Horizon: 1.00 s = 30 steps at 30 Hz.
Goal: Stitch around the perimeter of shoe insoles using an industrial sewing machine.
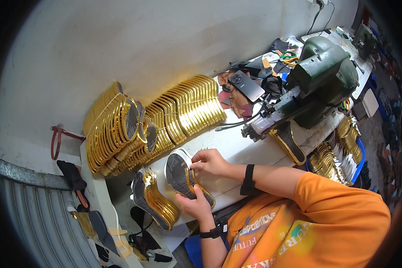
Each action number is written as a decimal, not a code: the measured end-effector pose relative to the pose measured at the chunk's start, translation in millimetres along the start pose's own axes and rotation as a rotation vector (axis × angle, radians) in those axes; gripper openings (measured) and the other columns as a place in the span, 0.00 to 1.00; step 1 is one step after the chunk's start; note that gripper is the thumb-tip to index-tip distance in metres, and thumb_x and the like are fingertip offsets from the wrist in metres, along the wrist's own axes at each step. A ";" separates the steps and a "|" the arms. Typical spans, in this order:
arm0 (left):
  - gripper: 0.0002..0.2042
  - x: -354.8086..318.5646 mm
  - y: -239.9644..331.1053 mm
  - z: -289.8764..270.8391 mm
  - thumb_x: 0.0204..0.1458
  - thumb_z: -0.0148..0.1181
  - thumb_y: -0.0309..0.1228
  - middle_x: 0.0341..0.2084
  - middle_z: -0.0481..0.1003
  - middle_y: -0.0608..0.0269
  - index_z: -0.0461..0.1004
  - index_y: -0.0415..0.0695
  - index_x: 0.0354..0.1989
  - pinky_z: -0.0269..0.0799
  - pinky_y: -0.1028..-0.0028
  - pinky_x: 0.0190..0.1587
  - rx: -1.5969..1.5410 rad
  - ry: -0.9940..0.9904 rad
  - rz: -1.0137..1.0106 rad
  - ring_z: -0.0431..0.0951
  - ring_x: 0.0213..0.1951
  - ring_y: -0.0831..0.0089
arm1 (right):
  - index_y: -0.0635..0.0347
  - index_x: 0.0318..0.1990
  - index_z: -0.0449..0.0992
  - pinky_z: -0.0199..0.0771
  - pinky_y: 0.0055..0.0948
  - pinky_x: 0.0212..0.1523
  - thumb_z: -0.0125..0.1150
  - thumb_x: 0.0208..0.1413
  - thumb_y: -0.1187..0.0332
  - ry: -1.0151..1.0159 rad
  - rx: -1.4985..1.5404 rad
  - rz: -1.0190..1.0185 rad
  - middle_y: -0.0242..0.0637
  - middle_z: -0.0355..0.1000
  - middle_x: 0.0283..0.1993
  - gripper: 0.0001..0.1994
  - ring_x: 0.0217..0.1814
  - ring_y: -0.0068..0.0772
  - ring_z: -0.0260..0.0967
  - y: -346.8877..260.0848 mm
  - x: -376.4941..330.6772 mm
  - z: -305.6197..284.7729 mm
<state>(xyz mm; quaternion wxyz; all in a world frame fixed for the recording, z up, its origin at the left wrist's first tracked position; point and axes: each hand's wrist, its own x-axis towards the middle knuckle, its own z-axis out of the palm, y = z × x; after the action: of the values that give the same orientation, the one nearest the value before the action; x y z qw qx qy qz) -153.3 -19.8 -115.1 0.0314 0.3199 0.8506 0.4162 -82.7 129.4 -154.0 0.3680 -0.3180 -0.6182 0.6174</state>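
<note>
We see glossy metallic-gold trim on the matt dark insole [183, 176], as on the stacked insoles [165, 116]; the machine [324, 76] is dull green painted metal; the worktable [236, 147] is smooth, white and matt.

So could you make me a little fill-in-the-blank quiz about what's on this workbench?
1. Both hands, the left hand and the right hand, hold one dark shoe sole edged in ____.
2. The soles stacked in rows stand against the ____.
3. A dark phone is propped beside the ____ machine.
4. The person's shirt is ____.

Missing words: gold; wall; green; orange
</note>
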 end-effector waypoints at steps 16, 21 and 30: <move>0.25 -1.2 -3.5 1.2 0.52 0.66 0.32 0.43 0.76 0.39 0.65 0.29 0.53 0.72 0.55 0.48 -0.053 -0.010 0.018 0.78 0.46 0.44 | 0.56 0.33 0.83 0.78 0.42 0.35 0.62 0.52 0.63 -0.101 -0.730 -0.320 0.40 0.79 0.31 0.08 0.32 0.47 0.77 -34.0 5.4 -15.2; 0.26 -0.7 -5.9 2.0 0.52 0.66 0.32 0.43 0.76 0.37 0.63 0.28 0.53 0.72 0.54 0.47 -0.034 0.004 0.041 0.78 0.45 0.41 | 0.56 0.32 0.82 0.78 0.43 0.34 0.61 0.51 0.63 -0.135 -0.747 -0.286 0.40 0.79 0.31 0.08 0.32 0.48 0.77 -38.0 6.3 -12.2; 0.26 -0.5 -6.3 2.7 0.51 0.67 0.31 0.39 0.75 0.38 0.62 0.30 0.52 0.72 0.53 0.44 0.001 -0.008 0.041 0.78 0.41 0.41 | 0.57 0.28 0.80 0.78 0.44 0.31 0.62 0.49 0.65 -0.004 -0.887 -0.209 0.40 0.78 0.28 0.07 0.29 0.47 0.77 -42.6 4.4 7.8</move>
<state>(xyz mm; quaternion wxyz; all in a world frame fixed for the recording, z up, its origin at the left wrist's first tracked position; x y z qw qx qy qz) -155.3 -21.0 -121.5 0.0263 0.3392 0.8437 0.4152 -89.1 127.5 -111.0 0.2555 -0.3795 -0.8524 0.2533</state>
